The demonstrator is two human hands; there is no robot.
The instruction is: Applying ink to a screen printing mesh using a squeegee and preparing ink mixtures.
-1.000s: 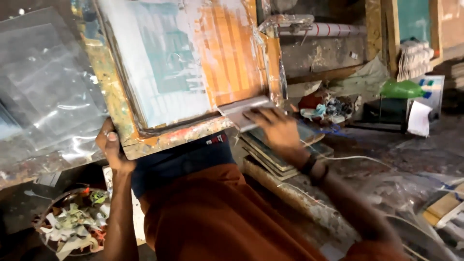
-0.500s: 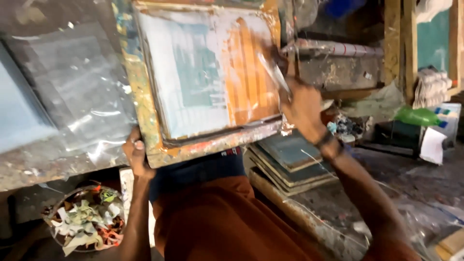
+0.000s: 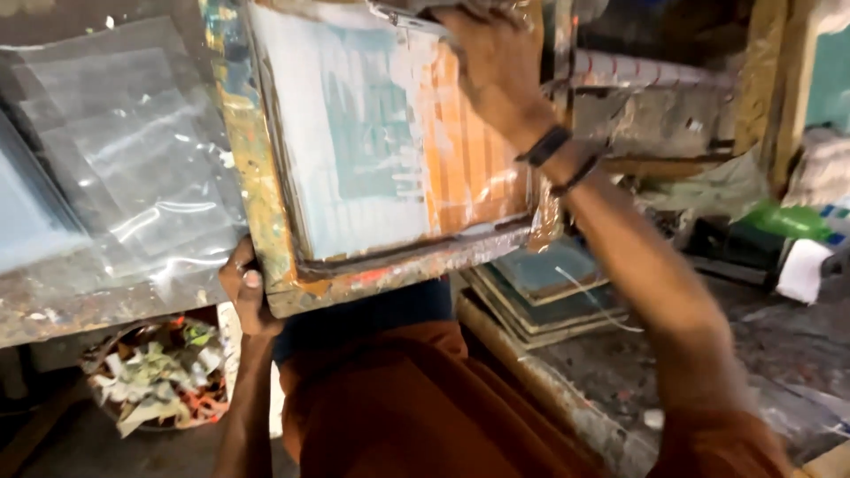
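Note:
A paint-stained wooden printing screen frame (image 3: 266, 221) with a pale blue and orange mesh (image 3: 390, 150) fills the upper middle. My left hand (image 3: 241, 296) grips its near left corner from below. My right hand (image 3: 491, 57) is at the top of the mesh, shut on a flat grey squeegee blade (image 3: 407, 19) pressed against the screen's far end. A dark band sits on my right wrist (image 3: 549, 146).
Clear plastic sheets (image 3: 124, 168) lie on the worn table at left. A basket of paper scraps (image 3: 159, 376) sits below. A stack of blue-green screens (image 3: 549, 288) lies at right, near a green bag (image 3: 788, 217) and shelves.
My right hand lifted the squeegee from the frame's near right corner and carried it up to the far end of the mesh. The left hand kept hold of the frame's corner.

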